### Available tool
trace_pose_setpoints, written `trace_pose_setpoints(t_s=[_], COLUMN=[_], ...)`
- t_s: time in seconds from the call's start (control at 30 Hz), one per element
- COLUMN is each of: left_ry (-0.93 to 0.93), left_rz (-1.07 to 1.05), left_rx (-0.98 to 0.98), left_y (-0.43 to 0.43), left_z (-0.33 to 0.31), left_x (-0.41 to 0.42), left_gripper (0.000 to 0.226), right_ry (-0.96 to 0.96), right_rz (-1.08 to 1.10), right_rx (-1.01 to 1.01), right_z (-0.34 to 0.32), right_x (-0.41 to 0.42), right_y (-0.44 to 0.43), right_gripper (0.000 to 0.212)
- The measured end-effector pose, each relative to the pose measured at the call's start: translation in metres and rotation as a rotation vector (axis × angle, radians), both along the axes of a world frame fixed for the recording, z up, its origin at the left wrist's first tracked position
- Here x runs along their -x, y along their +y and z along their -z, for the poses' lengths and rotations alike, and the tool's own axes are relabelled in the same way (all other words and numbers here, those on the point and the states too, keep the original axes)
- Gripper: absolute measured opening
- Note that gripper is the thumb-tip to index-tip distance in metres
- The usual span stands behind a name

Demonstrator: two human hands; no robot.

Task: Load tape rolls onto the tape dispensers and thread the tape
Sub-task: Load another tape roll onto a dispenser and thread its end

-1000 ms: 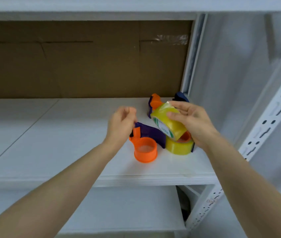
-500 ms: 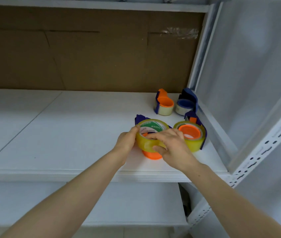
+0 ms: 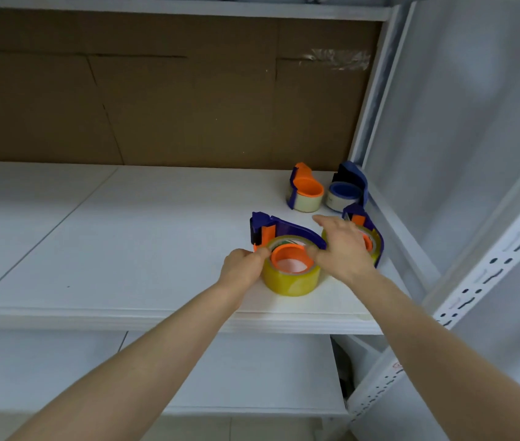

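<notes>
On the shelf [image 3: 125, 249], at its near right, the yellow tape roll [image 3: 290, 281] sits over the dispenser [image 3: 290, 228] hub. One left hand [image 3: 244, 265] pinches its rim; the right hand [image 3: 341, 246], fingers spread, presses it. Uneven pressing may jam it tilted.

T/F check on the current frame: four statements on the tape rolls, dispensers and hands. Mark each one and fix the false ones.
1. The yellow tape roll sits around the orange hub of the near dispenser. True.
2. Both hands are clear of that roll. False: the left hand grips its left edge and the right hand touches its right side.
3. Four dispensers stand on the shelf. True: the near one, the right dispenser behind the right hand, and two at the back.
4. The two at the back are unloaded. False: the back orange dispenser and the back blue dispenser each carry a pale roll.
</notes>
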State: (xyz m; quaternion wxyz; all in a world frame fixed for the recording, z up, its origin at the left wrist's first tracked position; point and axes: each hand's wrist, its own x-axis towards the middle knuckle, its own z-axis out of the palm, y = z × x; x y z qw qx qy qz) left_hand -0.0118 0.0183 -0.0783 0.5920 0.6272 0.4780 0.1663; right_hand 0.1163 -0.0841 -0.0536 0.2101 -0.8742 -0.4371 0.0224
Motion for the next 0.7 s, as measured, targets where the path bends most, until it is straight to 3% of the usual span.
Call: trace_pose_setpoints(t_s=[0.1,0.23,0.33,0.47,0.6,0.7], left_ry=[-0.003,-0.088,-0.197,-0.301,-0.538,-0.569], left_rz=[0.027,-0.022,-0.095,0.022,0.152,0.209], left_rx=[0.025,0.132,0.127,0.295,0.43,0.33], left_y=[-0.005,-0.004,0.003,0.006,0.0,-0.004], left_z=[0.003,0.004,-0.002,-0.018,-0.026,-0.021], left_x=[0.0,0.009,0.023,0.034,0.035,0.036], left_gripper=[0.025,0.033,0.018,0.036,0.032,0.035], right_ry=[-0.244,-0.316,-0.089,0.387,0.622,0.722], right_rz=[-0.024,-0.039,-0.021,-0.02,-0.006,-0.005], right_rx=[0.271,0.237,0.033,-0.3,-0.377,-0.439], right_z=[-0.002,0.003,0.007,0.013,0.028,0.028], right_x=[0.008,0.017,0.013,0.026,0.038,0.039], right_y=[0.025,0.038,0.032,0.026,0.028,0.025], right_gripper=[0.062,0.033,0.035,0.04,0.034,0.026])
